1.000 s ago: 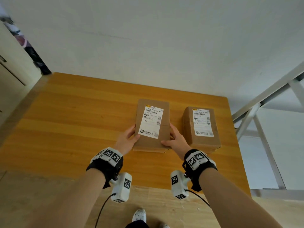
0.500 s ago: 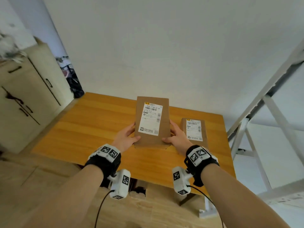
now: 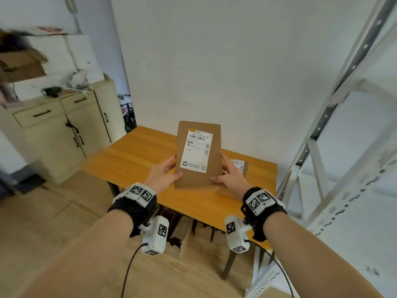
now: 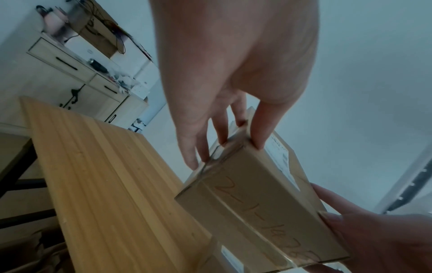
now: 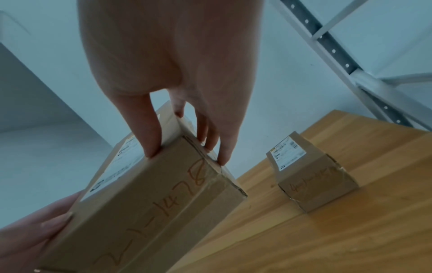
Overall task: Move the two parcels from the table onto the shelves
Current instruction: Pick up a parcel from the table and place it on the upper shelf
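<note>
The first parcel [image 3: 198,154] was held in the air above the desk [image 3: 137,160], label toward the head camera, its far end tipped up. It was gripped from both sides: the left hand [image 3: 164,175] was curled round its left edge, thumb on the label face and fingers [image 4: 198,147] along the side and back, and the right hand [image 3: 231,177] was curled round the right edge in the same way, thumb on the front and fingers [image 5: 210,140] behind. Both grips were thus pinching the parcel, neither spread nor idle.

The second parcel [image 5: 311,173] lay flat on the desk, just to the right and partly hidden behind the right hand in the head view. The shelves [image 3: 335,117], a pale metal rack, stood to the right of the desk.

The step in hand was judged to be the carry toward the shelves. It would be done well if the two-sided hold were kept even, so that the parcel did not twist or slip out between the palms. The parcel should probably be swung to the right clear of the slotted upright, since a corner could catch on it. It would best be levelled before being set on a shelf board, and slid well in from the edge before either hand was released. Only then should the second parcel be fetched.
</note>
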`<state>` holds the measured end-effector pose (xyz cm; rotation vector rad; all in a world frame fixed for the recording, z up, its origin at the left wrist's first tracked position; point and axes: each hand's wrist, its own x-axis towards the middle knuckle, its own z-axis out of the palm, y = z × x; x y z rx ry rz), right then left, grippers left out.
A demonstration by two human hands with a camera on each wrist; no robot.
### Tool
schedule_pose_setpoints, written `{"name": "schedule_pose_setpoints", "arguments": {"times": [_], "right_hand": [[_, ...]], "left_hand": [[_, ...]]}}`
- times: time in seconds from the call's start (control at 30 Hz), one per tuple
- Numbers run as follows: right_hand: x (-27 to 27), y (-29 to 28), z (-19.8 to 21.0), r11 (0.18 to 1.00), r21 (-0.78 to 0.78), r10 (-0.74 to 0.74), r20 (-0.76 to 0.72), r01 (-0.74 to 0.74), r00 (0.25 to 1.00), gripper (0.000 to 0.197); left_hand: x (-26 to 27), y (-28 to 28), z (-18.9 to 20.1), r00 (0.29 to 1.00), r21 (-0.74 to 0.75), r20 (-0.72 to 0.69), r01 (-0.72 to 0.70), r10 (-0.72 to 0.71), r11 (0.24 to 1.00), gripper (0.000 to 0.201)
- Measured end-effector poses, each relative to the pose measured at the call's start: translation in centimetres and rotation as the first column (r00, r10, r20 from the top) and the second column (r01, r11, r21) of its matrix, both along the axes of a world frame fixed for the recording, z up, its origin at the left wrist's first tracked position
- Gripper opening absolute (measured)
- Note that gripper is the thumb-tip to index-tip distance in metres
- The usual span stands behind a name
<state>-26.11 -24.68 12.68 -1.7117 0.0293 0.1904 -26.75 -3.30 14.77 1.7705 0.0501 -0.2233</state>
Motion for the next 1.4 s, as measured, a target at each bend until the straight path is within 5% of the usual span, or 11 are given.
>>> {"name": "schedule_pose_setpoints", "arguments": {"times": [0.53, 0.8, 1.4], "right_hand": [[-19.5, -5.5, 3.4, 0.987, 0.075, -0.144, 0.022, 0.142, 0.989, 0.091], [-30.3, -9.0, 3.6, 0.969, 0.073, -0.239, 0.008, 0.238, 0.971, 0.090], [-46.0, -24.3, 9.2, 0.918, 0.141, -0.387, 0.124, 0.370, 0.914, 0.088]], "left_hand": [[-16.9, -5.6, 3.2, 0.989, -0.035, 0.078, 0.129, -0.126, 0.991, 0.075], [-25.0, -9.2, 3.0, 0.975, -0.097, -0.007, 0.218, -0.220, 0.971, 0.075], [-37.0, -24.6, 9.0, 0.884, -0.053, 0.162, 0.451, -0.437, 0.891, 0.079]]}}
